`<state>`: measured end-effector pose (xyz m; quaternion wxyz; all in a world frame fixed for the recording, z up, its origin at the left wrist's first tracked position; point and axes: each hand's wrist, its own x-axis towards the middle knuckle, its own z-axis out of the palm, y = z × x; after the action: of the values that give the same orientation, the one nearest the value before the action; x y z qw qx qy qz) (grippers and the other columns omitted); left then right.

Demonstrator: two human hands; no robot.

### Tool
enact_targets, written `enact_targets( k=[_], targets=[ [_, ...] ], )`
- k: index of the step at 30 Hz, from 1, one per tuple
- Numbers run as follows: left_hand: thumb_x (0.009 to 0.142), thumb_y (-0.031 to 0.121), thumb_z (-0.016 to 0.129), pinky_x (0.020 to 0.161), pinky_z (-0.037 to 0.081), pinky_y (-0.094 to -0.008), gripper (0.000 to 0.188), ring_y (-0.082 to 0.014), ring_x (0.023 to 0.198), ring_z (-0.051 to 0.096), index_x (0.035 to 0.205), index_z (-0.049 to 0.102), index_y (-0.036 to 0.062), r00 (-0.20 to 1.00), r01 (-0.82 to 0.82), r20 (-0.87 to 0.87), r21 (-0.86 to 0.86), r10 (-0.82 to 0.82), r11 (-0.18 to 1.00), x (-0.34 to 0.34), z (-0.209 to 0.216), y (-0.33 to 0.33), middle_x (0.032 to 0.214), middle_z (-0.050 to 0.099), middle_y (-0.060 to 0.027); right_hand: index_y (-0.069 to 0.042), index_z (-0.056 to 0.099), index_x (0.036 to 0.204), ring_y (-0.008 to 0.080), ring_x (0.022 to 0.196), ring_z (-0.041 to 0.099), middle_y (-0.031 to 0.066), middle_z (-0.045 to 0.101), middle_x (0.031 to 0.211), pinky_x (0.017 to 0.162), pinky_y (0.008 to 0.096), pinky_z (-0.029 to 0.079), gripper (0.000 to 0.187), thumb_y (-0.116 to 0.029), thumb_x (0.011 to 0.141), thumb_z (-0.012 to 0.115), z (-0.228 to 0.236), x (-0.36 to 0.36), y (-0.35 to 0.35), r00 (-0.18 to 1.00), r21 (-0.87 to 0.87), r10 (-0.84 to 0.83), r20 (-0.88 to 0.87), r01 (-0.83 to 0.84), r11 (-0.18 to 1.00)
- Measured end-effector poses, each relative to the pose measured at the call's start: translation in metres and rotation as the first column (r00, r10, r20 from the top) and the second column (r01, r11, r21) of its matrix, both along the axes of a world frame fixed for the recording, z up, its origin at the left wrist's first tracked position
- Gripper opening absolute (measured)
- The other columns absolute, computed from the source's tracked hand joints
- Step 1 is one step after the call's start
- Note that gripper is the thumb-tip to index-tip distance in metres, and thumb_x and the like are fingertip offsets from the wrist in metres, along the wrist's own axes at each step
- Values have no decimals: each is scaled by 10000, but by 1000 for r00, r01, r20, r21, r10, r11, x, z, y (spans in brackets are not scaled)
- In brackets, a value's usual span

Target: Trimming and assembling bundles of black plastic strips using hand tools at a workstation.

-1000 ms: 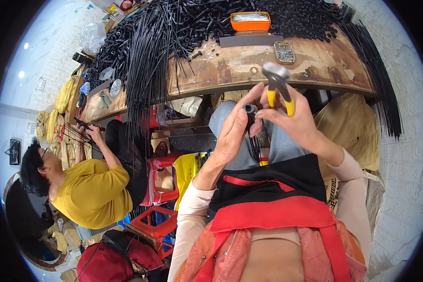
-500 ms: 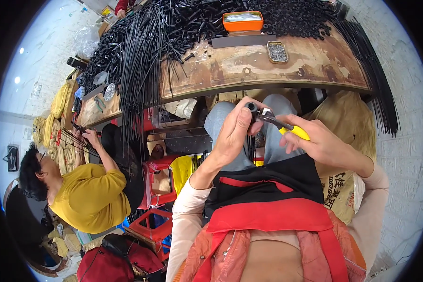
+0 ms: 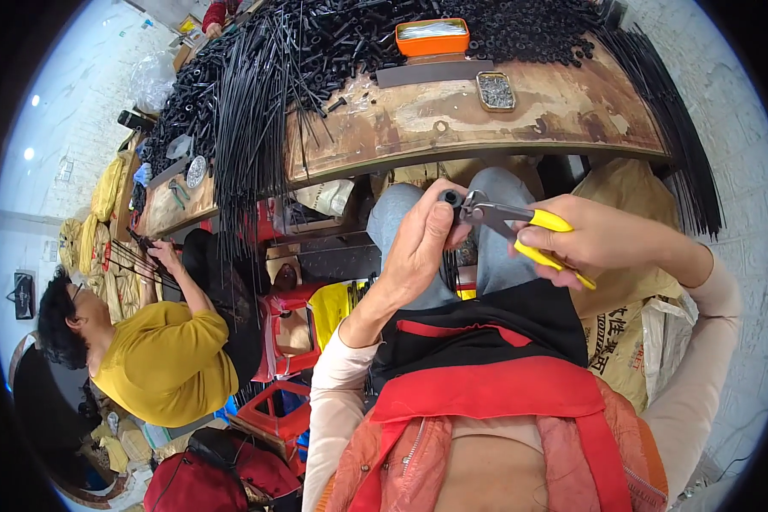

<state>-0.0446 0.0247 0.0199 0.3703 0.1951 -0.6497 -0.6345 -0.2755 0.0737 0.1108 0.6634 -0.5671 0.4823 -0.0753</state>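
Over my lap, my left hand (image 3: 420,237) is closed around a black tubular fitting (image 3: 450,198), its round open end facing up. My right hand (image 3: 602,232) grips a pair of pincers (image 3: 502,217) with yellow handles. The handles stand apart in my fingers. The metal jaws meet the side of the fitting by my left fingertips; whether they bite on anything there is too small to tell. Rod-like dark strands show below my left hand, partly hidden.
The wooden bench (image 3: 486,128) ahead carries heaps of black fittings (image 3: 350,38), long black rods (image 3: 252,119), an orange box (image 3: 433,37) and a small tray of metal bits (image 3: 496,91). A co-worker in a yellow top (image 3: 166,358) sits at left. Woven sacks (image 3: 627,205) stand at right.
The pincers' handles have spread apart, and my right hand has shifted to the right. My left hand still holds the fitting in nearly the same place.
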Motion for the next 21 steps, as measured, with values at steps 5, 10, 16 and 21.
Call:
enact_targets(
  k=[5, 10, 16, 21],
  targets=[
    [1032, 437, 335, 611, 316, -219, 474, -70, 668, 361, 1131, 503, 6, 995, 94, -28, 43, -93, 995, 3, 6, -6, 733, 427, 10, 27, 491, 1195, 116, 614, 567, 41, 569, 722, 567, 251, 453, 316, -224, 1003, 473, -6, 1, 3, 988, 150, -63, 139, 41, 988],
    [1036, 431, 327, 615, 316, -227, 457, -81, 678, 359, 1097, 493, 10, 993, 107, -44, 5, -107, 994, -1, 1, -5, 733, 405, 9, -12, 514, 1237, 215, 656, 591, 119, 588, 734, 611, 355, 454, 363, -255, 967, 515, 13, -1, 18, 976, -382, -59, -209, -26, 924],
    [1035, 430, 328, 594, 307, -233, 454, -81, 650, 346, 1094, 497, 13, 995, 100, 18, -55, -100, 993, -16, 3, -2, 708, 404, 16, -16, 484, 1273, 116, 631, 547, 38, 541, 685, 561, 302, 435, 356, -184, 963, 529, 12, -7, 20, 950, -397, -52, -309, -79, 915],
    [1032, 454, 307, 568, 356, -240, 512, -88, 616, 422, 1184, 539, 24, 939, -339, -45, 34, 340, 940, 23, 44, -37, 697, 451, 17, -113, 415, 1364, 51, 521, 484, -18, 512, 702, 456, 206, 407, 488, -305, 950, 589, -46, -21, -25, 945, -332, -325, -43, 293, 897]
  ],
)
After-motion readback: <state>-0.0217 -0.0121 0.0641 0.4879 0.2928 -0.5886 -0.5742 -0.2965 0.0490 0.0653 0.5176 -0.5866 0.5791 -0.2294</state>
